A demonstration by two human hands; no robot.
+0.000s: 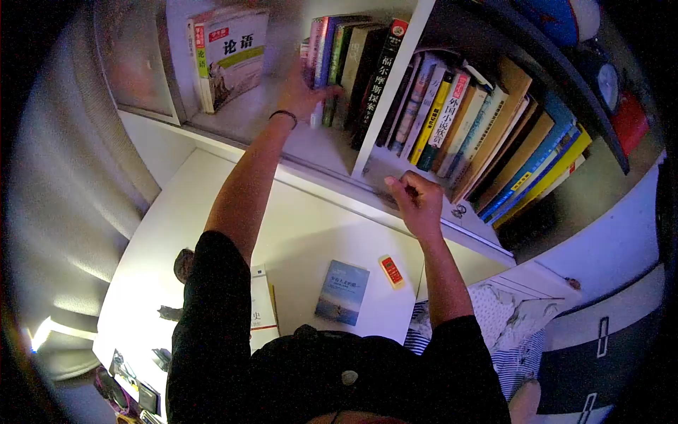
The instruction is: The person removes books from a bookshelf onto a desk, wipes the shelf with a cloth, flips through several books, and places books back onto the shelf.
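Observation:
My left hand (304, 95) reaches into the left shelf compartment, thumb stretched out and fingers somewhat blurred. It is at the left end of a row of upright books (346, 67); whether it touches them I cannot tell. Left of it, a white book with a green-and-red spine (229, 60) stands with its cover facing out. The black book (381, 81) ends the row against the white divider (395, 85). My right hand (420, 201) is curled closed at the front edge of the right compartment, below its books, with nothing visible in it.
Several more books (452, 116) lean in the right compartment. On the white desk (296, 226) below lie a blue book (342, 292), a red-and-yellow calculator-like device (390, 271) and a white book (263, 304) partly behind my left arm. A curtain (70, 177) hangs at left.

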